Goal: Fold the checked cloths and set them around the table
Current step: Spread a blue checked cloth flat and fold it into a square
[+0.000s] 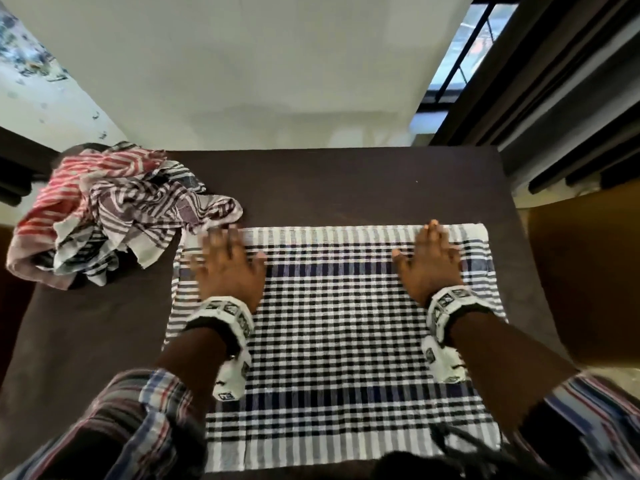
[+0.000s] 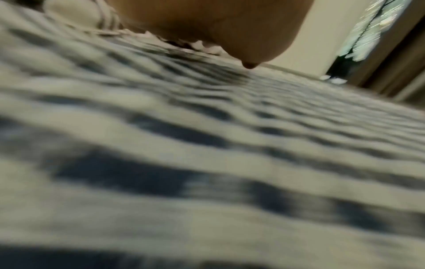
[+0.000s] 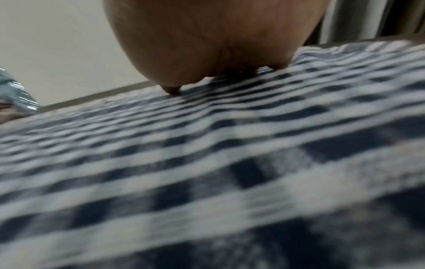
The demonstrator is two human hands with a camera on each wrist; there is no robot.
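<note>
A blue, black and white checked cloth (image 1: 339,327) lies spread flat on the dark brown table (image 1: 332,188), reaching from mid-table to the near edge. My left hand (image 1: 227,261) presses flat on its far left part, fingers straight and slightly blurred. My right hand (image 1: 431,261) lies flat on its far right part, fingers straight and together. The left wrist view shows the palm of the left hand (image 2: 218,31) low over the blurred cloth (image 2: 207,145). In the right wrist view the palm of the right hand (image 3: 218,40) rests on the checks of the cloth (image 3: 207,163).
A crumpled heap of striped and checked cloths (image 1: 104,216), red, maroon and black on white, sits at the table's far left corner. A white wall (image 1: 259,64) stands behind the table. A window (image 1: 460,46) and curtain (image 1: 571,98) are at the right.
</note>
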